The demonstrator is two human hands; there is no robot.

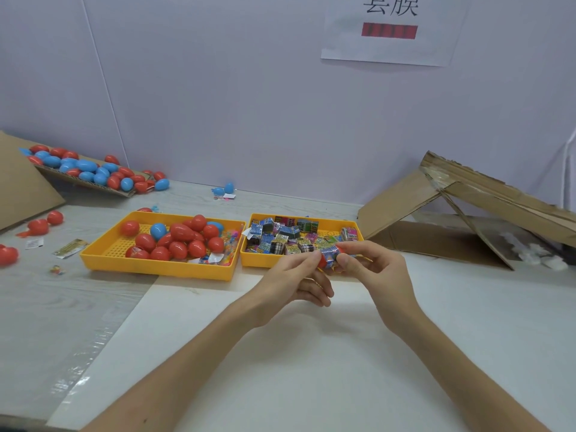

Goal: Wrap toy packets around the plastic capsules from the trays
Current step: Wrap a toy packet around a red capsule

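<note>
A wide table (311, 353) is seen from above, and a pale wall is behind it with a paper sign (389, 29) fixed on it. At the right back of the table a torn cardboard box (467, 213) is leaned open. At the far left a flat cardboard piece (18, 182) is laid, and a heap of red and blue capsules (87, 169) is spread next to it.

Two yellow trays are placed side by side in the middle. The left tray (156, 269) is filled with mostly red capsules (180, 235); the right tray (258, 263) is filled with printed packets (280, 235).

Just in front of the right tray, above the table, one red capsule (322, 261) is held between both hands. Its left end is pinched by the fingers of the left hand (293, 279). A blue toy packet (330, 254) is seen around the middle of this capsule and is pinched by the thumb and forefinger of the right hand (377, 269).
</note>
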